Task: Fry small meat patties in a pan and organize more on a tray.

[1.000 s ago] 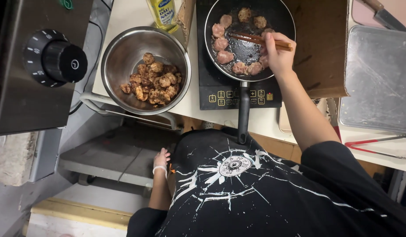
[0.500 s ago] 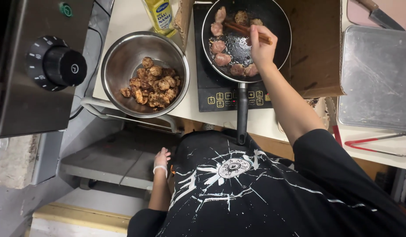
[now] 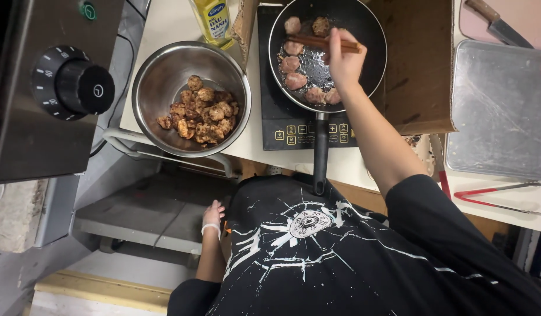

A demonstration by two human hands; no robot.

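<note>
While my right hand [image 3: 343, 61] is working over the black frying pan [image 3: 370, 64] on the induction hob [image 3: 294, 126], its fingers are clamped on brown chopsticks [image 3: 317, 42], tips among the pale meat pieces [image 3: 294, 64] frying there. I judge one batch finished: browned pieces [image 3: 200, 114] are sitting in the steel bowl [image 3: 165, 76] beside the hob on the bench [image 3: 165, 23]. My left hand [image 3: 212, 213] is hanging idle, fingers loosely curled, holding nothing.
</note>
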